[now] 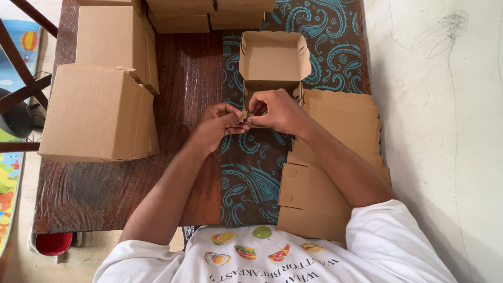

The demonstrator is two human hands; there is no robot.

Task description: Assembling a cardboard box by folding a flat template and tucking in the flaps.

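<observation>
A person in a white printed shirt folds a small cardboard box (pixel 272 65) at a dark wooden table (pixel 105 194), both hands working its near wall. To the left of that box, well apart, stand finished closed boxes (pixel 97 112), with more stacked beyond them along the far edge. The box itself sits open on a teal paisley cloth (pixel 251 178), lid flap tipped back away from the person, side walls upright.

The left hand (pixel 217 123) comes in from the box's left, wrist low on the table, fingers bunched and pinched on the corner of the near wall. The right hand (pixel 277 110) arches over that same wall from the right, knuckles up, fingertips curled down onto the cardboard edge; both grips are closed on the box, not loose.

By the look of it, the step in hand is tucking the front panel's tab into place, and the next move would call for firm, even pressure from both thumbs so the flap seats without creasing.

To the right of the box lies a pile of flat unfolded blanks (pixel 335 157), just beside the right forearm.
</observation>
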